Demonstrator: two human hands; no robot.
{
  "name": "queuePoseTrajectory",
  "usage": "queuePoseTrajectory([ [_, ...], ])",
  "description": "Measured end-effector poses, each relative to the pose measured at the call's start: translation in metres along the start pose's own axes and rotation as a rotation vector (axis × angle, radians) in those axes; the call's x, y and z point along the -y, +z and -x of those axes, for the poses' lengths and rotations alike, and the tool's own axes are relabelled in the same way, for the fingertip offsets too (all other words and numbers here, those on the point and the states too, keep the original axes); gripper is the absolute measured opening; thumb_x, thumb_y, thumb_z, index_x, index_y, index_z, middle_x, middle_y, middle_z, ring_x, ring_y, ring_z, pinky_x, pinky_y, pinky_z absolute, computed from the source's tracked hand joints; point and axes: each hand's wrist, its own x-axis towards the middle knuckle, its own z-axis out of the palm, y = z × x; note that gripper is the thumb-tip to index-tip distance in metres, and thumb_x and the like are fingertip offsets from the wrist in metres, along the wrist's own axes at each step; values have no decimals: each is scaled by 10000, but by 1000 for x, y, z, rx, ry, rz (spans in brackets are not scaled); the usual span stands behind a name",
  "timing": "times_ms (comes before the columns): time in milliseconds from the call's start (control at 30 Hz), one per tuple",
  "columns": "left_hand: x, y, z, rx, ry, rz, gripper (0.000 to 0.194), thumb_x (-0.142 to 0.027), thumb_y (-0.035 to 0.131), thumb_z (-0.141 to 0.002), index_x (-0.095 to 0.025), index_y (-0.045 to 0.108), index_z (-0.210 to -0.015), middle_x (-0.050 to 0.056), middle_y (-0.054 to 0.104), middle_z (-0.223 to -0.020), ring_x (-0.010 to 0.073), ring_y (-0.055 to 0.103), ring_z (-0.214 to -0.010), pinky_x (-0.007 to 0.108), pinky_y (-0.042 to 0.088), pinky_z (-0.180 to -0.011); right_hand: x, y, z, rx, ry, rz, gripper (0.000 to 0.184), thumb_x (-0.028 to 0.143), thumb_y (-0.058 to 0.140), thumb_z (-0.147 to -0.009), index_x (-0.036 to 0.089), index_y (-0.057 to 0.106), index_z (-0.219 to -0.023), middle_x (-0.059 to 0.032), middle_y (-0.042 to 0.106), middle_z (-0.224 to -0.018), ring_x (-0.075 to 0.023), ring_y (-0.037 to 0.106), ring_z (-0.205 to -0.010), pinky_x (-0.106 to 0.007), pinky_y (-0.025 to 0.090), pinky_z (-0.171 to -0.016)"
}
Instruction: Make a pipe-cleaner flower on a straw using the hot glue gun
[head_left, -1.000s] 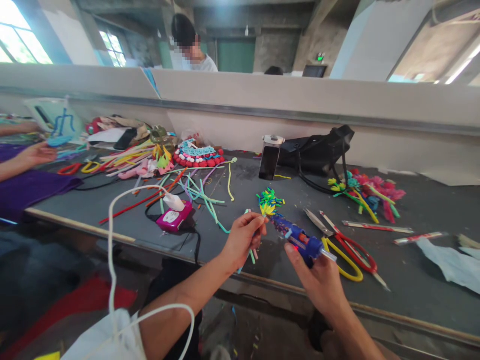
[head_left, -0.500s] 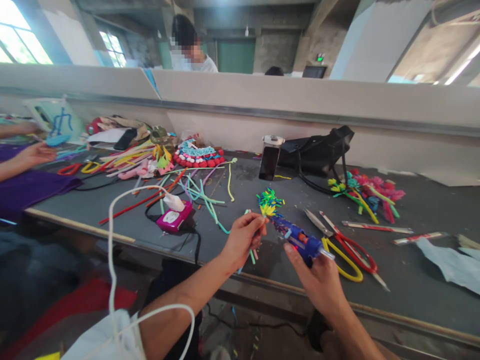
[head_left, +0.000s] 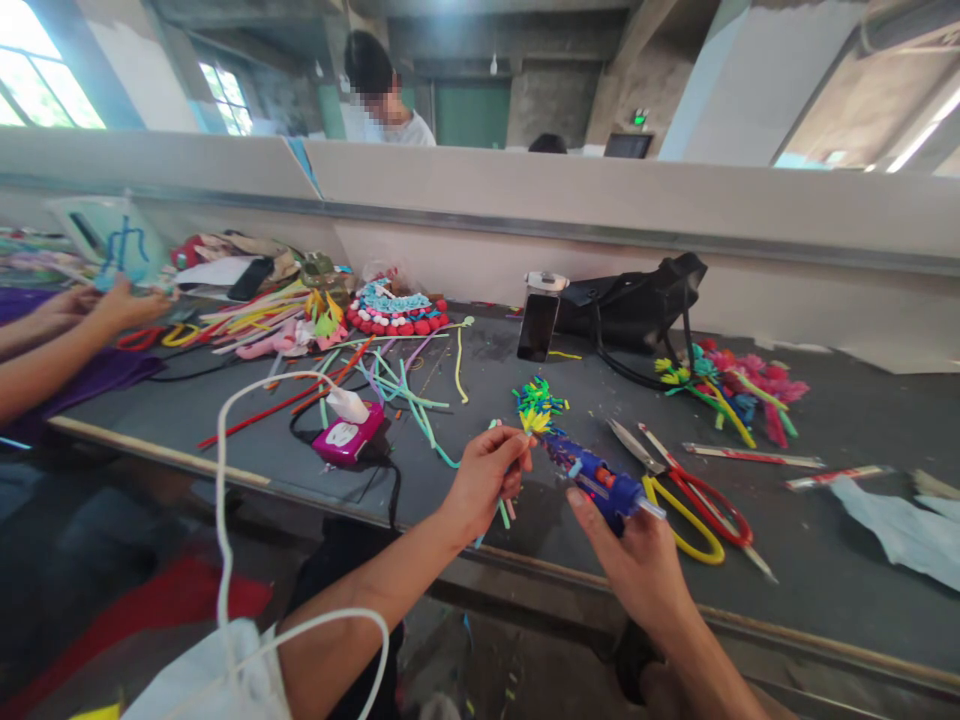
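Observation:
My right hand (head_left: 637, 560) is closed around a blue hot glue gun (head_left: 596, 475) with a clear glue stick (head_left: 651, 508) poking out of its back end. The gun's nozzle points left, up against or very near a small yellow flower (head_left: 535, 421) of short fuzzy petals. My left hand (head_left: 491, 475) pinches that flower at its base between thumb and fingertips. Pale green and pink fuzzy stems (head_left: 505, 513) show below the left fingers; whether they are held is hidden. Just behind the flower lies a heap of short green, blue and yellow pieces (head_left: 541, 392).
Scissors with red and yellow handles (head_left: 686, 495) lie right of the glue gun. Behind stand a phone (head_left: 538, 327) and a black bag (head_left: 637, 310), with fuzzy flowers (head_left: 739, 385) to the right. Leftward are a magenta power box (head_left: 349, 435), loose pipe cleaners (head_left: 409, 385) and a co-worker's hands (head_left: 124, 303).
The glue stick has slid slightly further into the gun. My hands stay nearly in place. At the left, the co-worker's second hand has come in over the table.

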Motion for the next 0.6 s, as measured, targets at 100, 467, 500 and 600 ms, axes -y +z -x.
queuePoseTrajectory([
  [100, 0, 0, 0, -9, -5, 10, 196, -321, 674, -775, -135, 614, -782, -31, 523, -599, 18, 293, -394, 175, 189, -375, 2, -1, -1, -11, -21, 7, 297, 450, 565, -881, 174, 672, -852, -19, 670, -711, -151, 588, -615, -248, 479, -587],
  [467, -3, -2, -2, -19, -52, 88, 263, -369, 694, -751, -127, 610, -811, -39, 508, -584, 16, 283, -381, 178, 163, -366, -8, -2, 12, -17, -96, -118, 192, 380, 570, -896, 207, 632, -952, -54, 680, -869, -181, 634, -732, -288, 522, -674],
  [500, -3, -2, -2, -22, -59, 87, 270, -374, 699, -743, -128, 611, -812, -41, 507, -581, 15, 280, -378, 178, 161, -365, -9, -4, 13, -51, -133, -89, 181, 376, 572, -894, 213, 629, -947, -56, 676, -874, -189, 637, -751, -299, 523, -695],
  [600, -4, -2, -3, -19, -74, 95, 274, -372, 708, -730, -126, 613, -807, -41, 510, -580, 13, 280, -377, 178, 161, -364, -11, -13, 8, -192, -243, 100, 160, 374, 584, -884, 223, 618, -925, -53, 662, -858, -204, 634, -783, -320, 510, -742],
])
